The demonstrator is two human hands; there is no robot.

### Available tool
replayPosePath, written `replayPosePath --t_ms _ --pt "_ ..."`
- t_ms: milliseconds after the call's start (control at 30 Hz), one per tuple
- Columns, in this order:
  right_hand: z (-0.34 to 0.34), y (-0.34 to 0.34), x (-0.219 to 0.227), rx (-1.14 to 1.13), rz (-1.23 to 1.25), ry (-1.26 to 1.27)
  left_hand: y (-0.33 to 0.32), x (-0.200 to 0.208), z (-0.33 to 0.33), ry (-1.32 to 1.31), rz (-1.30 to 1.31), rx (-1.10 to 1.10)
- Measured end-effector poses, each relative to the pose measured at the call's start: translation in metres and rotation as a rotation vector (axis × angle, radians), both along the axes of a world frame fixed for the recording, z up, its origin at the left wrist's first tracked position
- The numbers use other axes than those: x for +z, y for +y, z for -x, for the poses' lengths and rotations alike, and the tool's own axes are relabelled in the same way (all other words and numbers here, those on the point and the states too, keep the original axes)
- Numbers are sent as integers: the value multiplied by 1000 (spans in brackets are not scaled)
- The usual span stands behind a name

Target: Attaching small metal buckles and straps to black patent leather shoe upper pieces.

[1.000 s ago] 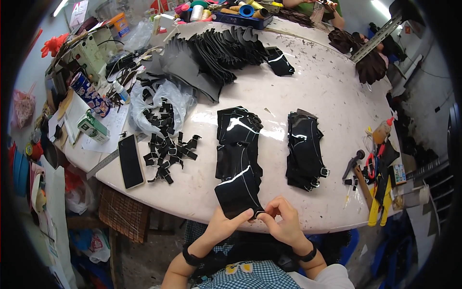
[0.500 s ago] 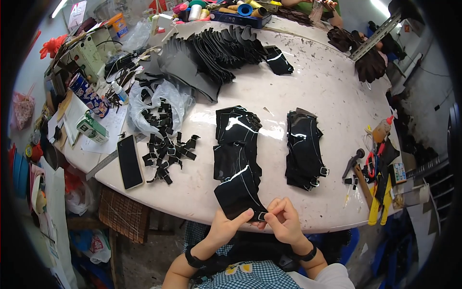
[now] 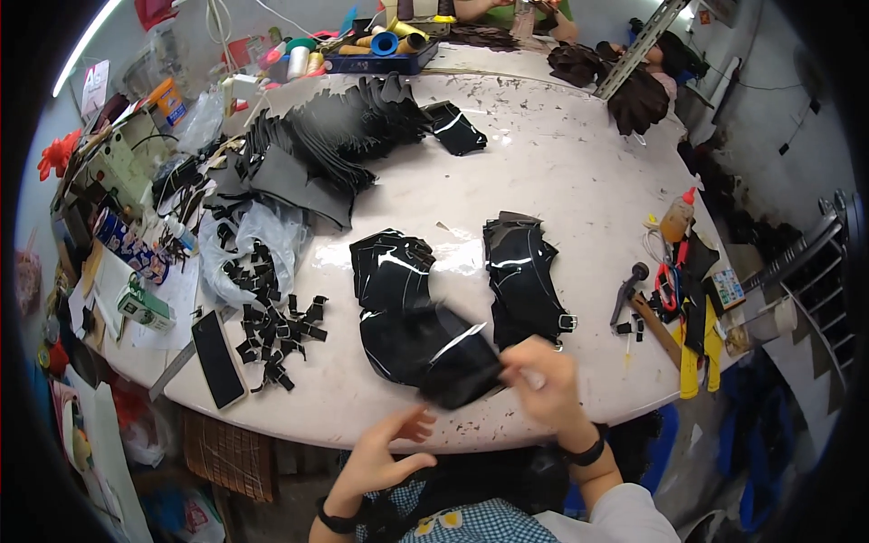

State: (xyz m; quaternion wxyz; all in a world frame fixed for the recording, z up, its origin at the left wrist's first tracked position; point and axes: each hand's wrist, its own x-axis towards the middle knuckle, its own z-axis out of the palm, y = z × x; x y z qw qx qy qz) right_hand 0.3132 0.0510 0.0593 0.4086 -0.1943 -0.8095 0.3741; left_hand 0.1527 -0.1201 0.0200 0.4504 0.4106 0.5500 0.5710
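Note:
A glossy black leather piece (image 3: 462,366) with a white shine across it is pinched at its right edge by my right hand (image 3: 548,385); motion blurs it. My left hand (image 3: 391,454) has its fingers apart, just off the piece and holding nothing. Beyond it lies a stack of black leather pieces (image 3: 391,267). To the right, close to my right hand, is another stack of black leather pieces (image 3: 525,281) with a metal buckle (image 3: 568,322) showing at its edge. Small black buckle straps (image 3: 276,339) lie heaped on the left.
A phone (image 3: 218,359) and a plastic bag (image 3: 281,235) of straps are at the left. Behind stands a long row of grey-black pieces (image 3: 335,131). A hammer (image 3: 629,290), yellow-handled tool (image 3: 690,366) and glue bottle (image 3: 677,217) lie right. A co-worker sits at the far side.
My left hand has let go of the leather piece and moved down and away. My right hand keeps hold and swings the piece to the right. The whole view has shifted.

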Motion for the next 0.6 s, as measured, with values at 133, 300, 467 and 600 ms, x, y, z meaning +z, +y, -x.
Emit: replayPosePath --t_ms 133,300,467,600 --pt "-22 60 -10 -525 120 -171 -25 2 37 165 145 -499" --pt "-38 92 -50 -593 -138 -364 -100 -47 52 -206 636 -489" --pt "-48 95 -35 -704 80 -59 -188 -119 41 92 941 -104" --pt "-48 97 -43 -690 48 -98 -216 -130 17 -246 914 318"
